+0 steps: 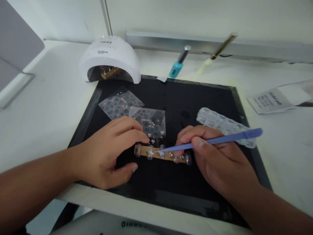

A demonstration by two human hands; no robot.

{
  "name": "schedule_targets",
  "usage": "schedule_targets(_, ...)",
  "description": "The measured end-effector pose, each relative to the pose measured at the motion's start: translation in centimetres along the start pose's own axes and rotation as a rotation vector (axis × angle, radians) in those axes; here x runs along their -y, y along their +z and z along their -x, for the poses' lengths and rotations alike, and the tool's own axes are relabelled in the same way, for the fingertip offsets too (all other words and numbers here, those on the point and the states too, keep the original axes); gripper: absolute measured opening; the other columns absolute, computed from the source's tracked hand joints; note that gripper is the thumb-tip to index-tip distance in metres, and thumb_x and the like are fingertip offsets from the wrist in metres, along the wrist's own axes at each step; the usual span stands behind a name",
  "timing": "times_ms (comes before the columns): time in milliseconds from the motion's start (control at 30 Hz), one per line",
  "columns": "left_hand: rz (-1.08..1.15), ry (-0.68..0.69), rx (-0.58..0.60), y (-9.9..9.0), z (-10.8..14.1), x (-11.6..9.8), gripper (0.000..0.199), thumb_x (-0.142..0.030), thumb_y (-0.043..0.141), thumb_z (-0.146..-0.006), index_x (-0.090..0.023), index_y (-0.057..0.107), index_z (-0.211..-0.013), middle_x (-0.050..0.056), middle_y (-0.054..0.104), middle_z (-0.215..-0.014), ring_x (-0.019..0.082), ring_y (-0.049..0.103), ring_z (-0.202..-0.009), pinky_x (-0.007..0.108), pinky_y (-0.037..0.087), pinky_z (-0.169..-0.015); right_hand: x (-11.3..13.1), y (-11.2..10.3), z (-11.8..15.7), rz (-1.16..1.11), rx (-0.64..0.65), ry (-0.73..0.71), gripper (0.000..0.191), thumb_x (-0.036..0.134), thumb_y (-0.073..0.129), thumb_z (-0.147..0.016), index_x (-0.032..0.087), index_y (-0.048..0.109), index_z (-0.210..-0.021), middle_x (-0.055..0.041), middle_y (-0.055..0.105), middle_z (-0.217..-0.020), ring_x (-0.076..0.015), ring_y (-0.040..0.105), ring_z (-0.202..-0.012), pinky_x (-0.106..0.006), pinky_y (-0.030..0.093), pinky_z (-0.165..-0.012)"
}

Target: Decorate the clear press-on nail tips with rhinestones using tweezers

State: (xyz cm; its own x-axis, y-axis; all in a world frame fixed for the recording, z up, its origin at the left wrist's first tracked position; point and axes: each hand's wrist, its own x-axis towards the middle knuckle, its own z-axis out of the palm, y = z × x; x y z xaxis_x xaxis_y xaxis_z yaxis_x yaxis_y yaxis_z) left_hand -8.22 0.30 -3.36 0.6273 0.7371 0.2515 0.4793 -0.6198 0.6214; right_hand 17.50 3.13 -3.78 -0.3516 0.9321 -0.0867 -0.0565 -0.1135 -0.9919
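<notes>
My right hand (pixel 215 153) grips purple tweezers (pixel 225 138), their fine tip touching or just over a clear false nail (pixel 150 152). That nail is one of several on a narrow wooden strip (pixel 167 155), which lies on the black mat. Small silver mounts show between the nails toward the strip's right end, partly behind my right fingers. My left hand (pixel 110 151) rests by the strip's left end, thumb and forefinger apart, with nothing visible between them. Just beyond its fingertips lies a clear sticker sheet (pixel 149 122) with small white and red figures.
A second sticker sheet (pixel 119 102) overlaps the first. At the back stand a white nail lamp (pixel 112 49) with another wooden strip (pixel 110 73) inside, a turquoise polish bottle (pixel 176 69) and a pale-yellow bottle (pixel 204 66). A clear plastic tray (pixel 220 122) and alcohol-pad packet (pixel 271 99) lie right.
</notes>
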Motion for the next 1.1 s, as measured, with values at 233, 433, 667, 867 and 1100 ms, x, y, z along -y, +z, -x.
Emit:
schedule_targets(233,0.021,0.029,0.027,-0.11,-0.14,-0.2,0.035,-0.018,0.059,-0.082,-0.019,0.052,-0.116,0.008,0.051,-0.114,0.022,0.051,-0.103,0.038,0.044,-0.092,-0.25,0.0,0.11,-0.071,0.02,0.033,0.015,0.038,0.072,-0.086,0.023,0.075,-0.081,-0.002,0.07,-0.07,-0.0138,0.063,-0.063,-0.024,0.051,-0.058)
schedule_targets(433,0.002,0.067,0.066,-0.14,-0.21,-0.22,0.038,-0.016,0.057,-0.082,-0.022,0.055,-0.12,0.008,0.051,-0.118,0.023,0.051,-0.107,0.042,0.042,-0.096,-0.29,0.0,-0.02,-0.062,0.02,0.053,0.014,0.035,0.071,-0.085,0.022,0.074,-0.08,-0.0021,0.07,-0.069,-0.0131,0.063,-0.061,-0.023,0.051,-0.056)
schedule_targets(667,-0.043,0.091,0.075,-0.14,-0.17,-0.28,0.037,-0.018,0.058,-0.083,-0.023,0.056,-0.12,0.01,0.054,-0.119,0.027,0.053,-0.106,0.046,0.044,-0.092,-0.05,0.18,-0.03,-0.039,0.018,0.114,0.014,0.034,0.067,-0.087,0.022,0.071,-0.08,-0.0026,0.071,-0.069,-0.0152,0.064,-0.061,-0.026,0.052,-0.057)
schedule_targets(867,-0.064,0.081,0.093,-0.2,-0.44,-0.36,0.034,-0.019,0.058,-0.084,-0.022,0.058,-0.118,0.01,0.055,-0.116,0.026,0.054,-0.103,0.045,0.043,-0.09,-0.11,0.2,-0.07,-0.018,-0.002,0.109,0.014,0.033,0.067,-0.087,0.022,0.071,-0.079,-0.0029,0.069,-0.069,-0.0146,0.062,-0.061,-0.024,0.05,-0.054)
schedule_targets(1100,-0.061,0.083,0.108,-0.23,-0.38,-0.41,0.028,-0.018,0.058,-0.084,-0.019,0.061,-0.112,0.011,0.056,-0.115,0.026,0.054,-0.1,0.046,0.043,-0.089,-0.1,0.24,-0.08,-0.046,-0.002,0.113,0.015,0.033,0.068,-0.086,0.02,0.071,-0.079,-0.0026,0.069,-0.069,-0.0139,0.064,-0.062,-0.023,0.054,-0.059)
